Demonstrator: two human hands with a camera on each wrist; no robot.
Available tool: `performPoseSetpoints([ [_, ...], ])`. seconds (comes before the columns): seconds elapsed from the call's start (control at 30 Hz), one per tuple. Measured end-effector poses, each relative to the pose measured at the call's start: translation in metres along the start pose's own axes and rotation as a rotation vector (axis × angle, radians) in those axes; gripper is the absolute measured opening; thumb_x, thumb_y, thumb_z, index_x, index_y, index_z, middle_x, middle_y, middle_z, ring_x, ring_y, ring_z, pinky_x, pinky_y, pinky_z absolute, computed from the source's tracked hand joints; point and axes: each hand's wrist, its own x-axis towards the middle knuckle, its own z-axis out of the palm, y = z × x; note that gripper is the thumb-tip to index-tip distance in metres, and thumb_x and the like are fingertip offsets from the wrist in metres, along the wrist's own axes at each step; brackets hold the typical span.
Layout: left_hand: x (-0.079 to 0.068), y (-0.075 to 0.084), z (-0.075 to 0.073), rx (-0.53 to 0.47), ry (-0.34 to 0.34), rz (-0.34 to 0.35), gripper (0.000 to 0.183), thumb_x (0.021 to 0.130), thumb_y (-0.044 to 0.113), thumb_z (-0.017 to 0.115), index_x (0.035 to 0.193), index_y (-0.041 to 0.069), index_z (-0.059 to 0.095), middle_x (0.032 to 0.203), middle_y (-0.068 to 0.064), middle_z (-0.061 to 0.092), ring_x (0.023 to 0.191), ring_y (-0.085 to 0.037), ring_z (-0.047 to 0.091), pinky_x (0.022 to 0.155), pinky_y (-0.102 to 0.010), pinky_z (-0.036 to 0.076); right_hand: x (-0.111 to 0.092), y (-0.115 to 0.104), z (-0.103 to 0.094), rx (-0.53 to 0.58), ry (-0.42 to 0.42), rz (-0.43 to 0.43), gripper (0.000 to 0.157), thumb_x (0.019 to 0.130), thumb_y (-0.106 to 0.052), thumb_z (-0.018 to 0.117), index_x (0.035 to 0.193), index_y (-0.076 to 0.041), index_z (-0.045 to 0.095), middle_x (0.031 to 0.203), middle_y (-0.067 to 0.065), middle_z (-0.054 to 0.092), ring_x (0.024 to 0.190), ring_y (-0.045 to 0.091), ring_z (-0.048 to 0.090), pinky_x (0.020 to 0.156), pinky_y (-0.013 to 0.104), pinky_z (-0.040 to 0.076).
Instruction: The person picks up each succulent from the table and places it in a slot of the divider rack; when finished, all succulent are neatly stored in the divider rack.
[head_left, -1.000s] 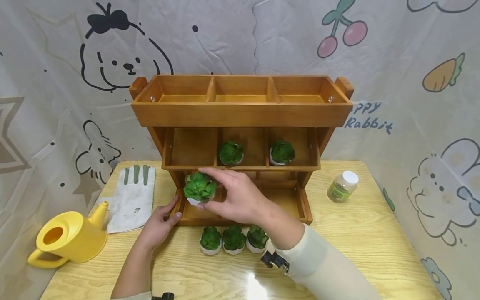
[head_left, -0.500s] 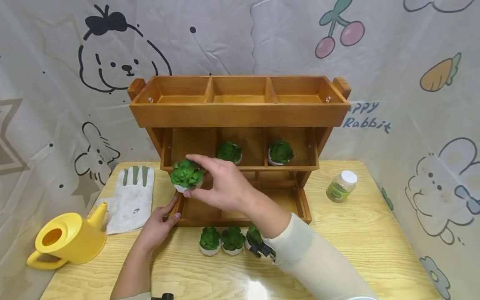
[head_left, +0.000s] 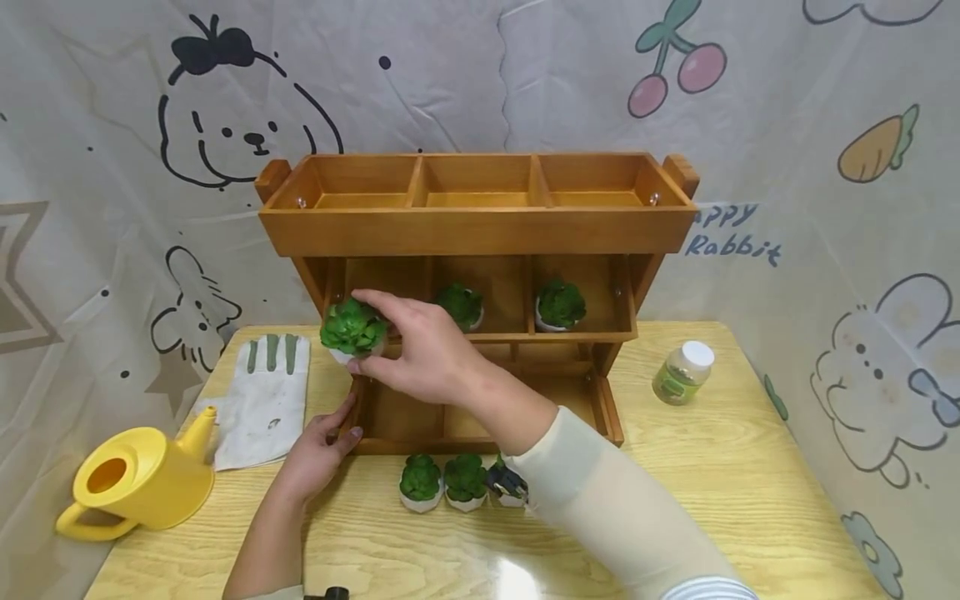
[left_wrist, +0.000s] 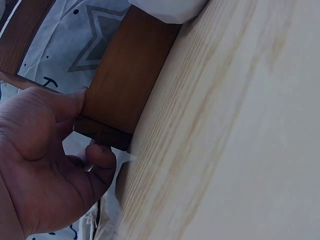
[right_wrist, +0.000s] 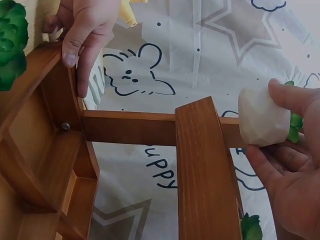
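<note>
My right hand (head_left: 427,346) holds a small potted succulent (head_left: 351,327) between thumb and fingers, at the left end of the middle tier of a wooden plant shelf (head_left: 480,233). Its faceted white pot (right_wrist: 262,117) shows in the right wrist view, just past the tier's front board (right_wrist: 200,170). My left hand (head_left: 322,454) grips the front left corner of the bottom tier, thumb at the front board (left_wrist: 127,70) and fingers at the side. Two potted succulents (head_left: 460,306) (head_left: 560,304) sit in the middle and right compartments of the middle tier.
Three more succulents (head_left: 421,479) stand in a row before the shelf, the right one partly behind the right wrist camera. A yellow watering can (head_left: 142,475) and white gloves (head_left: 262,408) lie left. A white-lidded jar (head_left: 684,372) stands right. Patterned cloth (head_left: 450,75) hangs behind.
My right hand has carried the succulent up and to the left, from over the bottom tier to the left end of the middle tier. The left hand stays at the corner.
</note>
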Motion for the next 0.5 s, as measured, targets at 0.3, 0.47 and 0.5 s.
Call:
performPoseSetpoints([
  [0.3,0.000,0.002,-0.001,0.006,0.003,0.004,0.065,0.108,0.028,0.058,0.164,0.016,0.029,0.146,-0.028,0.041,0.138,-0.043,0.037,0.116,-0.064,0.027,0.018,0.001,0.007,-0.025,-0.003,0.034,0.076,0.090,-0.032,0.082,0.154,-0.013,0.047,0.136,0.003,0.065,0.096,0.010,0.065,0.085,0.018,0.050],
  [0.47,0.001,0.001,0.000,0.007,0.003,0.014,0.065,0.108,0.028,0.058,0.164,0.016,0.029,0.149,-0.029,0.039,0.141,-0.044,0.035,0.117,-0.064,0.026,0.022,0.001,0.011,-0.021,-0.018,0.068,0.076,0.092,-0.032,0.080,0.157,-0.014,0.044,0.131,0.002,0.065,0.083,0.014,0.063,0.077,0.020,0.049],
  [0.5,0.001,0.001,0.000,0.009,0.004,0.013,0.065,0.108,0.028,0.059,0.164,0.016,0.029,0.149,-0.029,0.040,0.141,-0.044,0.035,0.117,-0.063,0.026,0.023,0.001,0.011,-0.026,-0.020,0.073,0.076,0.093,-0.032,0.080,0.157,-0.015,0.043,0.132,0.002,0.065,0.084,0.013,0.062,0.078,0.020,0.049],
])
